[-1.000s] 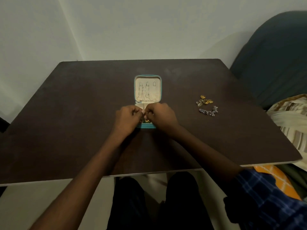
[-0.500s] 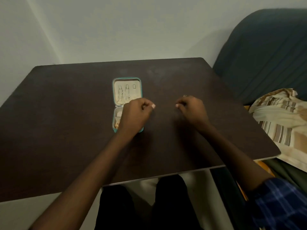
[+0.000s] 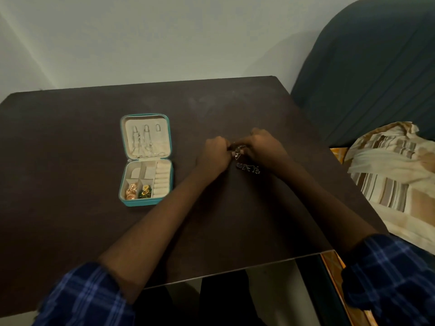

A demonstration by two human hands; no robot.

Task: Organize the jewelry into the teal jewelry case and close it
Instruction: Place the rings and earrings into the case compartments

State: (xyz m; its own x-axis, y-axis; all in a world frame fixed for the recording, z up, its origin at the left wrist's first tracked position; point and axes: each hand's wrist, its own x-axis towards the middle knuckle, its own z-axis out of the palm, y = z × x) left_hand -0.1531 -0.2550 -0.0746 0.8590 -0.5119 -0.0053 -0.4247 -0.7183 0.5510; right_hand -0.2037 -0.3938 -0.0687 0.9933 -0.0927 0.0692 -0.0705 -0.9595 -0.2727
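Both hands over the loose jewelry pile on the dark worktop (image 3: pixel 70 149), well to the right of the teal jewelry case (image 3: pixel 146 158). Left hand (image 3: pixel 215 155) curled, right hand (image 3: pixel 263 147) curled too, fingertips meeting over a small silvery piece (image 3: pixel 237 152) — each grip looks pinched on it, though the exact contact stays hidden behind the knuckles. Just nearer the body, a dark linked chain (image 3: pixel 248 167) lying flat on the worktop, untouched.

Case lying open: lid flat behind the base, two necklaces (image 3: pixel 141 143) hung from the lid hooks, third hook bare. In the base, gold rings (image 3: pixel 131 191) in the front-left compartment, a green-and-gold piece (image 3: pixel 145 191) in the one beside it, ring rolls (image 3: pixel 163 178) down the right side, rear compartments apparently vacant.

Likely step in hand: separating one piece from the pile before carrying it over. Best done slowly — lift only once the piece hangs free, since fine links probably snag on neighbours and could drag the chain along. Worth keeping a firm pinch during the carry leftward, low over the worktop, so a slip costs little. Good to choose a compartment before release: a rear one or the bare hook, depending on what the piece turns out to be. Closing the case comes only after the pile is gone.
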